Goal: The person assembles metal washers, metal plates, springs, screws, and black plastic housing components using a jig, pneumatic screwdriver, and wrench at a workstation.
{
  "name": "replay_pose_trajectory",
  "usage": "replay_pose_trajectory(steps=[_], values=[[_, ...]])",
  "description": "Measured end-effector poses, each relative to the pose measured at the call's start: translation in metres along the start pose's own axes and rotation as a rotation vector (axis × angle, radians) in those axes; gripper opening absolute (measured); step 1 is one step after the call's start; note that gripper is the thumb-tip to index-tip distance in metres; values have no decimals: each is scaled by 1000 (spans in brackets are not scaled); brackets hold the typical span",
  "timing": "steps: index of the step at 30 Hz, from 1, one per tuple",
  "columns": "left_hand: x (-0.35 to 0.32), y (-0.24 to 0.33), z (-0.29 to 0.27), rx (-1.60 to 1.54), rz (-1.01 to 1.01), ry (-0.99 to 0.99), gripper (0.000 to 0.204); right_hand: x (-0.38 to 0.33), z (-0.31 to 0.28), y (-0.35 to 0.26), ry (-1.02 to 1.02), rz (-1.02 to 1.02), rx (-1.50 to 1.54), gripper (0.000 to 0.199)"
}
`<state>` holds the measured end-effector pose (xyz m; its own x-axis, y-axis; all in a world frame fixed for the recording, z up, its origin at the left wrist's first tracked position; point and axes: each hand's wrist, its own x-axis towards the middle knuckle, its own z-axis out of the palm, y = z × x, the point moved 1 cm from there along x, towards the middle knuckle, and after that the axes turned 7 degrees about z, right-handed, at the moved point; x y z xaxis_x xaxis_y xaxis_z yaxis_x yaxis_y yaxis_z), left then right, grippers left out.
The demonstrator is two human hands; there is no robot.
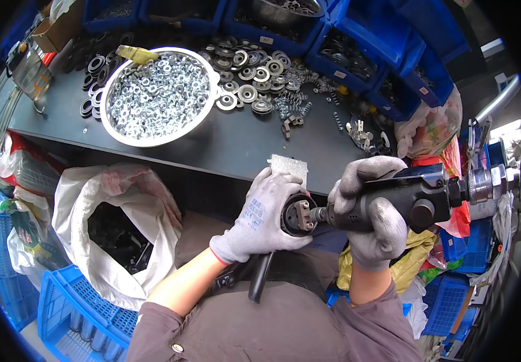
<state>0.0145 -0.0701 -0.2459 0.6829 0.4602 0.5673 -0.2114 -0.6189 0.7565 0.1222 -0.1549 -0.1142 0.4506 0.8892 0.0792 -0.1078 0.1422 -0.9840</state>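
Observation:
My left hand (257, 214), in a grey glove, is closed around a round black part (290, 222) with a small metal block (303, 215) on its face. A black tube (261, 279) slants down from below that hand. In my gloved right hand (384, 232) is a black power screwdriver (414, 196), held level with its tip pointing left. The driver's tip (319, 214) meets the metal block, or comes very near it. Beyond my left fingers a flat grey metal plate (289, 165) shows at the bench edge.
On the dark bench (242, 142) stands a white bowl (108, 117) of small metal nuts, with a yellow piece (136, 54) on its rim. Metal discs (247, 93) and springs (293, 105) lie beside it. Blue bins (272, 41) line the back. A white sack (70, 205) and blue crate (55, 301) stand left.

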Motion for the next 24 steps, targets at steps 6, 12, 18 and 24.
replay_pose_trajectory(steps=[6,12,18,24], values=[[0,-1,-1,-13,-8,-37,67,3,1,-2,10,24,-23,45],[-4,0,6,10,-6,-20,70,-7,-2,1,-61,-2,-17,34],[-4,-3,4,3,-1,-19,72,8,3,2,30,-64,-11,28],[-4,-4,3,1,-20,-84,73,11,-12,4,70,-45,90,32]])
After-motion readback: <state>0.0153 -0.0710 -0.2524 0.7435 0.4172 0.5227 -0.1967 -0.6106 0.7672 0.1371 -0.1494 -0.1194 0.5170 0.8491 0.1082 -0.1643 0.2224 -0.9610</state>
